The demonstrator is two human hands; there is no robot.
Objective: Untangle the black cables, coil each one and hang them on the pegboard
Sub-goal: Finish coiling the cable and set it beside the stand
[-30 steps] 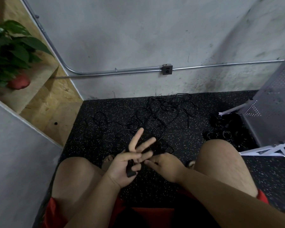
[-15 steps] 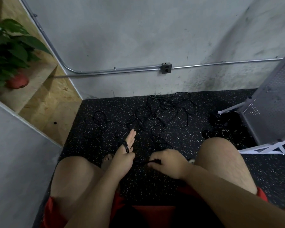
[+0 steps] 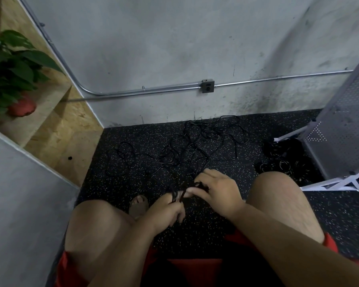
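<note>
Black cables: a loose tangle sprawls over the speckled floor ahead of your knees, close to the wall, with one strand leading back to your hands.
Handling: thin, light and limp by the look of it, and likely to snag on its neighbours. You would do best to hold it close to the coil and feed short lengths rather than tug.
Left hand: fingers curled, gripping a small coil of dark turns.
Right hand: fingers bent, pinching the strand just beside the coil.
Pegboard: leans at your right, with a dark heap of cable at its foot. Whether anything hangs on it cannot be told.
</note>
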